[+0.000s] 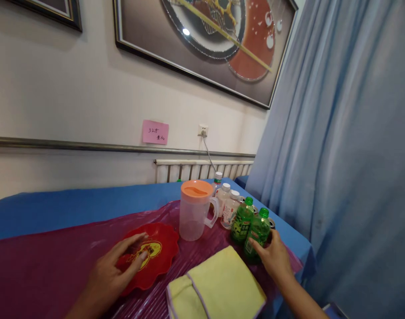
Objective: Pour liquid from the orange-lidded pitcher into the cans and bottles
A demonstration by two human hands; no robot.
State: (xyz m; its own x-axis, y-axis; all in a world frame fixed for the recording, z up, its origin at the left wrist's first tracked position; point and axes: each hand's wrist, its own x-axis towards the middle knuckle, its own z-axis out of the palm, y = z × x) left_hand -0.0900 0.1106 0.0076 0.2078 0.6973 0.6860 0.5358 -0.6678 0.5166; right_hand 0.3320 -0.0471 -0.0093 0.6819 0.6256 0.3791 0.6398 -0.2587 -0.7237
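My left hand is over a red scalloped plate with a yellow printed centre; its thumb and fingers are apart and it holds nothing. At the right, my right hand is closed around the nearer green plastic bottle, thumb in front and fingers on the far side. That bottle stands upright beside a second green bottle. Between my hands lies a folded yellow towel with purple edging. Behind it stands a translucent pitcher with an orange lid.
Clear bottles with white caps stand right of the pitcher, and cans are partly hidden behind the green bottles. Purple plastic sheeting covers part of the blue tablecloth. A blue curtain hangs at the right; a radiator is behind.
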